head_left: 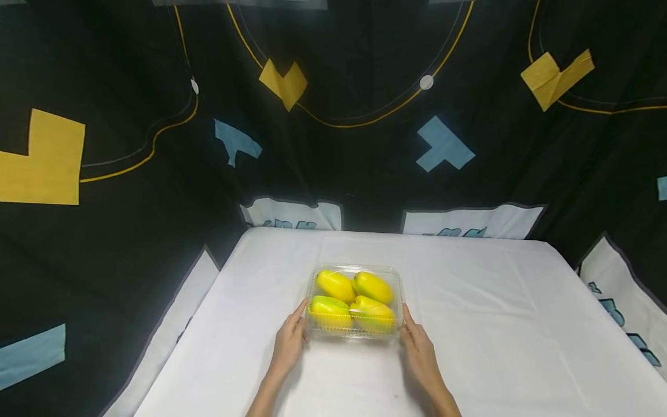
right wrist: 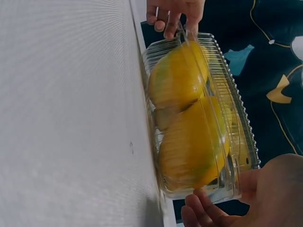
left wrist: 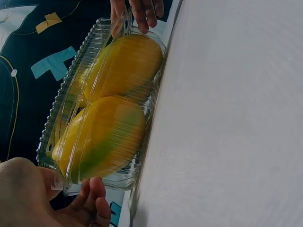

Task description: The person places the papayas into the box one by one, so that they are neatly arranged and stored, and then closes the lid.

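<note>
A clear plastic clamshell container [head_left: 359,268] stands on the white-covered table, holding several yellow mangoes [head_left: 336,285] with greenish patches. My left hand [head_left: 289,341] grips its left end. In the left wrist view the thumb is at the rim and the fingertips [left wrist: 97,184] are lower, against the end wall. Opposite it, my right hand [head_left: 418,350] grips the right end the same way, its fingers [right wrist: 201,201] curled under the rim in the right wrist view. The lid lies over the mangoes, its ridged edge [left wrist: 66,90] showing in the left wrist view.
White cloth covers the table [head_left: 495,324] on all sides of the container. Behind and beside it hangs a dark curtain [head_left: 359,168] with yellow and blue shapes and a white patterned border [head_left: 474,223].
</note>
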The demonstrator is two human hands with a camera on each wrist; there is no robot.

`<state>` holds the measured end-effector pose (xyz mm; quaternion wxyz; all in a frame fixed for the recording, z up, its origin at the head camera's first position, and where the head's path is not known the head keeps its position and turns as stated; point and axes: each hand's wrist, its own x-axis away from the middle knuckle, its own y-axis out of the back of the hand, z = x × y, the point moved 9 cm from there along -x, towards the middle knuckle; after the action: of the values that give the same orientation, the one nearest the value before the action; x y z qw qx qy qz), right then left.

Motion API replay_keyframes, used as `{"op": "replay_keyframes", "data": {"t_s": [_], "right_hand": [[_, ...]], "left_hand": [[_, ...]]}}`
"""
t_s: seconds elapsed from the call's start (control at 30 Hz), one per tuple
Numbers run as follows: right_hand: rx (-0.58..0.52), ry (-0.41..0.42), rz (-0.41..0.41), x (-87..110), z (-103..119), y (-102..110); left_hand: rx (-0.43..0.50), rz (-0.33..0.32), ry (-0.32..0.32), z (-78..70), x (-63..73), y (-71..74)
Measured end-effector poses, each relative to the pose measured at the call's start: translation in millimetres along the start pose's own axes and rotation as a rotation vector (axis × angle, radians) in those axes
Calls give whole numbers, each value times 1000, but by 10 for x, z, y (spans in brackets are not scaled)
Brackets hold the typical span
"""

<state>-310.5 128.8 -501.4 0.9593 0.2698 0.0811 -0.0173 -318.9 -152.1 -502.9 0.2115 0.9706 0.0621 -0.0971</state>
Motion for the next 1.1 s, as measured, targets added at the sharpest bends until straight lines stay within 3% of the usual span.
{"op": "replay_keyframes", "data": {"t_s": [0.1, 0.3, 0.4, 0.67, 0.77, 0.97, 1.1], "right_hand": [[-2, 5, 0, -14, 5, 5], [-12, -9, -5, -21, -11, -14], [-38, -10, -2, -26, -23, -19], [-142, -80, 6, -14, -94, 5], [-209, -105, 1, 6, -120, 18], [-323, -132, 2, 10, -128, 22], [-376, -188, 4, 0, -152, 6]], "left_hand": [[37, 38, -30, -147, 42, -5], [58, 46, -69, -138, 32, -39], [109, 53, -58, -94, 7, -80], [319, 181, 28, -235, 65, -196], [346, 175, 47, -245, 87, -204], [330, 110, 64, -93, 62, -235], [323, 82, 88, -124, 63, -210]]}}
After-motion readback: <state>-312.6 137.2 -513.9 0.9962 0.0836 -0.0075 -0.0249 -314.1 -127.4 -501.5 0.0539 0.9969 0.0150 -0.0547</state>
